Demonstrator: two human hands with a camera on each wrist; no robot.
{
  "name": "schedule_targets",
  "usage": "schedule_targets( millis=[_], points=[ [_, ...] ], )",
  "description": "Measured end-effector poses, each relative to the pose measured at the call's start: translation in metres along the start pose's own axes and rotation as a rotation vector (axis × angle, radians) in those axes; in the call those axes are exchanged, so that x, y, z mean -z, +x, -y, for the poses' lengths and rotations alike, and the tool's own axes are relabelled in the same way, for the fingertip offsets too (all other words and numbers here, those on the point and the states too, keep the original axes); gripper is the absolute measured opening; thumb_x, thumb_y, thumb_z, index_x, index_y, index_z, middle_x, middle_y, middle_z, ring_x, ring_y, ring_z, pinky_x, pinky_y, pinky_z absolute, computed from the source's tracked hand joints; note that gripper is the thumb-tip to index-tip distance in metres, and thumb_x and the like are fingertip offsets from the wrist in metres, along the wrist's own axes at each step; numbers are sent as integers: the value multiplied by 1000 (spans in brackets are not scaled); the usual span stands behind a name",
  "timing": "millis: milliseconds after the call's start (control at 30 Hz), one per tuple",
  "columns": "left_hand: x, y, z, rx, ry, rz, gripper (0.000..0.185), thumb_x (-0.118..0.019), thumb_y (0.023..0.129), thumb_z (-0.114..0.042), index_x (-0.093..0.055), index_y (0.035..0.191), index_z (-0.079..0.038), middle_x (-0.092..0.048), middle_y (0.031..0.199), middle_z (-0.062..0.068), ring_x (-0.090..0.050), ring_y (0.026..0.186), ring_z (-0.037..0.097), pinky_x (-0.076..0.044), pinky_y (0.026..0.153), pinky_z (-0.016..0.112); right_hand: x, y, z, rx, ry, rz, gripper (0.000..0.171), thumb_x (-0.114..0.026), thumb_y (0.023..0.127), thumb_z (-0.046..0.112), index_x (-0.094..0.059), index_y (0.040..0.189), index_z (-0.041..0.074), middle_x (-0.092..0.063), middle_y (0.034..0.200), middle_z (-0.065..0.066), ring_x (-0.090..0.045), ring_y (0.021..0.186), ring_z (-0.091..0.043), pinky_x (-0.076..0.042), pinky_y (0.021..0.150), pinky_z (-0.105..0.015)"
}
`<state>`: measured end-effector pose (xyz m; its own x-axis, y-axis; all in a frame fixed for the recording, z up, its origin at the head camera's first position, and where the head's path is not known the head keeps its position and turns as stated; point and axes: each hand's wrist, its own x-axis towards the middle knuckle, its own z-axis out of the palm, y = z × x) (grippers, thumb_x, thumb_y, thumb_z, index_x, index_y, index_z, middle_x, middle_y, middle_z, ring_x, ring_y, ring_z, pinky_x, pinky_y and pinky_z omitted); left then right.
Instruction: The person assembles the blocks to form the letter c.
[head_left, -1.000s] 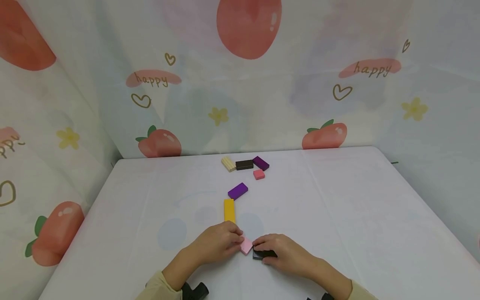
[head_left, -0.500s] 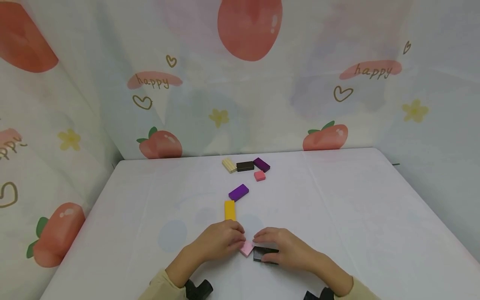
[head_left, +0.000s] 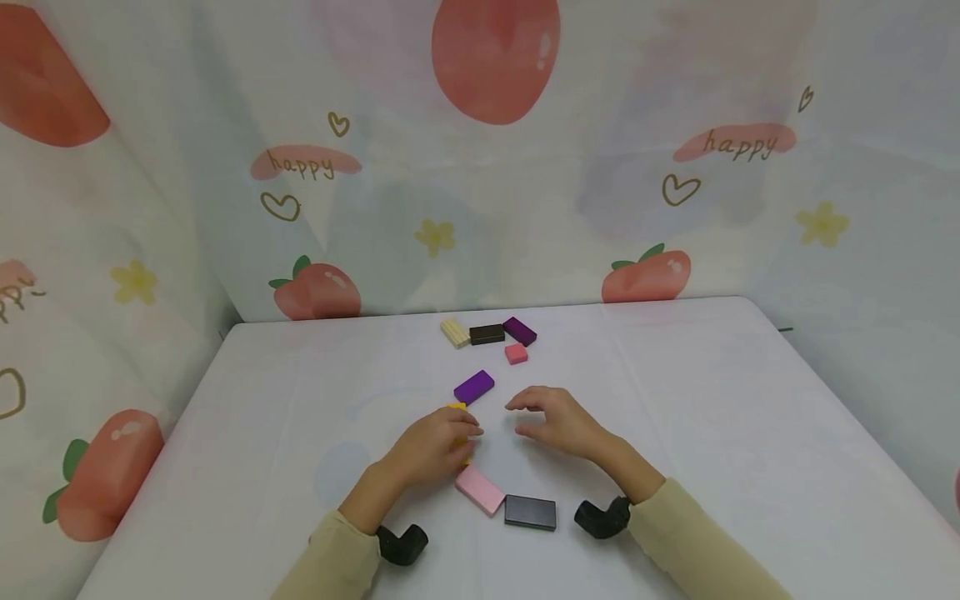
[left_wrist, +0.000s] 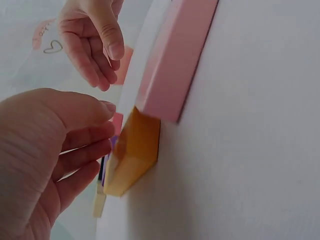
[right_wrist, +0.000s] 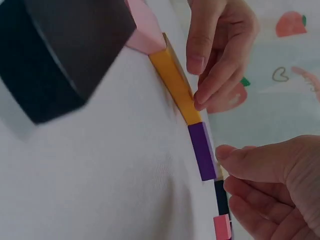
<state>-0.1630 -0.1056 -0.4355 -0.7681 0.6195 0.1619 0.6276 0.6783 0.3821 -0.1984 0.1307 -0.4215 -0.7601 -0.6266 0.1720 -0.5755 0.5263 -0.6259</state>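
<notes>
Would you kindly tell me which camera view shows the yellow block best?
The right wrist view: the yellow block lies along its whole length, left hand beside it. The left wrist view shows only one end; in the head view that hand covers most of it.

A white-covered table (head_left: 750, 433) fills the foreground. Behind it hangs a pale curtain (head_left: 525, 208) — peaches, hearts, yellow flowers, "happy" lettering — wrapping round the table's left side too.
</notes>
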Motion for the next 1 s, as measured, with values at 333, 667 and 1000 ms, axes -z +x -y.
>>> schedule_targets(
  millis=[333,667,1000],
  points=[
    [0,4,20,77,21,-75,25,-58,90,-18,-66,112,-8,-58,115,4,-52,109,18,-42,94,33,1,46,-26,-73,-74,-28,24,-68,81,3,-66,105,1,-65,102,-9,-59,95,-23,-49,84,-37],
    [-3,27,32,166,34,-73,34,-58,91,-22,-60,122,-7,-52,127,5,-46,118,18,-39,96,31,-5,87,-39,-45,-167,-142,19,-66,82,2,-68,101,-1,-65,96,-10,-59,86,-22,-50,80,-35],
    [-2,30,35,125,79,-22,39,-56,92,-25,-57,126,-5,-51,131,7,-46,120,20,-38,98,33,-15,118,-31,-62,-281,-81,22,-54,89,-1,-65,108,0,-63,107,-11,-57,104,-25,-42,93,-36]
  ],
)
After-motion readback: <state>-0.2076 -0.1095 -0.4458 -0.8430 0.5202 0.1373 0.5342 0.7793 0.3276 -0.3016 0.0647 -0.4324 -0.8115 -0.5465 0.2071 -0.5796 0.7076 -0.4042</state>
